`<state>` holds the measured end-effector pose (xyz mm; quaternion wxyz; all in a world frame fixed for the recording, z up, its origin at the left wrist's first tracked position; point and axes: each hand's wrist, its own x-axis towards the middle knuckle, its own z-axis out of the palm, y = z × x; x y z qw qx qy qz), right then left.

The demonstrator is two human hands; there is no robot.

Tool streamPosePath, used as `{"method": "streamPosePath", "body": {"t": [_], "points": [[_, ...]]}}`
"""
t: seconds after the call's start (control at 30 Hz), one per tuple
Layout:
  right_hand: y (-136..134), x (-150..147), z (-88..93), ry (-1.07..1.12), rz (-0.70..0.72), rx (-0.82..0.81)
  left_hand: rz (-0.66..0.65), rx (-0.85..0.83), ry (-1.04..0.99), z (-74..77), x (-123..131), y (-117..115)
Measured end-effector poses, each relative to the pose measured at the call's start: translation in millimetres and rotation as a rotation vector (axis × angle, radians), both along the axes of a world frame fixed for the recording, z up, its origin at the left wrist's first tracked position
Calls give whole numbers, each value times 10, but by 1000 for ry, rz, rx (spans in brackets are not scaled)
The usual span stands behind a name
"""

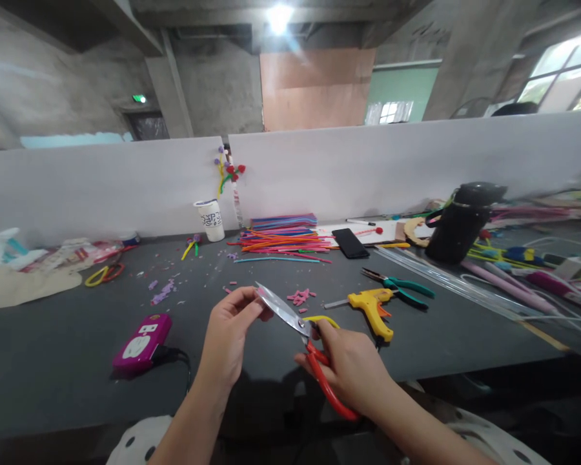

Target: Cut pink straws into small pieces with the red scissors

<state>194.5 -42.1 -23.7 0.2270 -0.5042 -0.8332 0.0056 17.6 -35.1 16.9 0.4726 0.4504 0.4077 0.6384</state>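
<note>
My right hand (pixel 351 368) is wrapped round the red and yellow handles of a pair of scissors (pixel 290 316), whose steel blades point up and to the left. My left hand (pixel 232 329) pinches a tiny pink piece (pixel 260 294) at the blade tips; the piece is too small to make out clearly. Both hands hover just above the dark grey table (pixel 68 361) near its front edge. Small pink cuttings (pixel 299 297) lie just beyond the blades.
A yellow glue gun (pixel 374 309) and green-handled pliers (pixel 399 285) lie right of the scissors. A magenta power strip (pixel 142 336) sits at the left. Farther back are coloured pipe cleaners (pixel 281 242), a phone (pixel 349 243), a paper cup (pixel 211 219), a black kettle (pixel 459 223) and white partitions (pixel 368 168).
</note>
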Motion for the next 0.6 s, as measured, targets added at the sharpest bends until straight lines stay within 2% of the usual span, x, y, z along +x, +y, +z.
{"method": "streamPosePath", "body": {"t": [0.6], "points": [[10, -10, -11, -52, -10, 98, -13, -19, -33, 11, 6, 1]]}}
